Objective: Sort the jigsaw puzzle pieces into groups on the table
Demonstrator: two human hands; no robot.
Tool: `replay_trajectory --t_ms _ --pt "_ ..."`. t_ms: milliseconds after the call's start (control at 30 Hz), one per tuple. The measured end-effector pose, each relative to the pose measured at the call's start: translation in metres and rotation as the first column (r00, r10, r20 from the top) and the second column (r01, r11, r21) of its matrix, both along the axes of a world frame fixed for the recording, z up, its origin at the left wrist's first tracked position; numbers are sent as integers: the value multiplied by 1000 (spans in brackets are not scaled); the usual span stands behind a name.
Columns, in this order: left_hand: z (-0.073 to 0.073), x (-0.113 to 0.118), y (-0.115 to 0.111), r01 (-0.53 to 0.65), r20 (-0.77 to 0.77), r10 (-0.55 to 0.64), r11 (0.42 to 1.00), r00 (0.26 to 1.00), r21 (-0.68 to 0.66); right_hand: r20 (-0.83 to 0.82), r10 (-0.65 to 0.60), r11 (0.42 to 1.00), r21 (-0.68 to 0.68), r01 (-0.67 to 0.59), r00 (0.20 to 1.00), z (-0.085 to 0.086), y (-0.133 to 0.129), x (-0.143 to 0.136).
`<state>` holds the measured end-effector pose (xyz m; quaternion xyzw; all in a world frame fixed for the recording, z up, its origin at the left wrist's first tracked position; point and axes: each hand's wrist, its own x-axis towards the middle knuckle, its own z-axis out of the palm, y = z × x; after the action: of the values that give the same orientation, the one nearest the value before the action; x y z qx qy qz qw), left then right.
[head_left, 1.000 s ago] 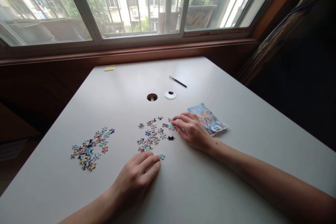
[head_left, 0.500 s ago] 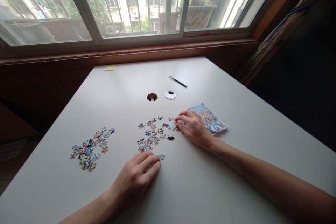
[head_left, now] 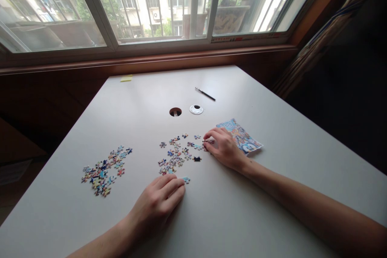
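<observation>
My left hand [head_left: 163, 196] rests low on the white table, fingers curled together, their tips on a light-blue puzzle piece [head_left: 186, 179] that sticks out past them. My right hand [head_left: 225, 147] has thumb and forefinger closed on a small puzzle piece [head_left: 208, 141], partly hidden by the fingers. Between the hands lies a loose group of puzzle pieces [head_left: 171, 162], with a dark puzzle piece [head_left: 197, 159] at its right edge. A colourful printed picture sheet or packet [head_left: 242, 137] lies just beyond my right hand, which covers its near left part.
A second heap of puzzle pieces [head_left: 104, 173] lies at the left of the table [head_left: 256, 217]. Farther back are a round cable hole [head_left: 175, 112], its loose cover [head_left: 196, 109], a black pen [head_left: 205, 94] and yellow tape [head_left: 126, 78]. A barred window stands behind.
My right hand has drawn slightly to the right, and the puzzle piece between its thumb and forefinger shows more clearly. My left hand has stayed in place.
</observation>
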<state>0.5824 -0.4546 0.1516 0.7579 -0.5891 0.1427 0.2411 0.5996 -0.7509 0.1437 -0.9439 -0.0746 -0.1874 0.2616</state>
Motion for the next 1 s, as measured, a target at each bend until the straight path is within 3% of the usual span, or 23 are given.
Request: replay_trajectory --t_ms 433,600,1000 --pt "0 0 1 -6 -12 6 1000 1000 3 124 135 976 152 -153 983 2 -1 -1" --pt "-2 1 2 -4 -24 5 1000 1000 18 162 126 947 274 -168 979 -1 -2 0" --pt "0 0 2 -6 -9 6 1000 1000 10 214 88 944 295 -150 973 -2 -2 0"
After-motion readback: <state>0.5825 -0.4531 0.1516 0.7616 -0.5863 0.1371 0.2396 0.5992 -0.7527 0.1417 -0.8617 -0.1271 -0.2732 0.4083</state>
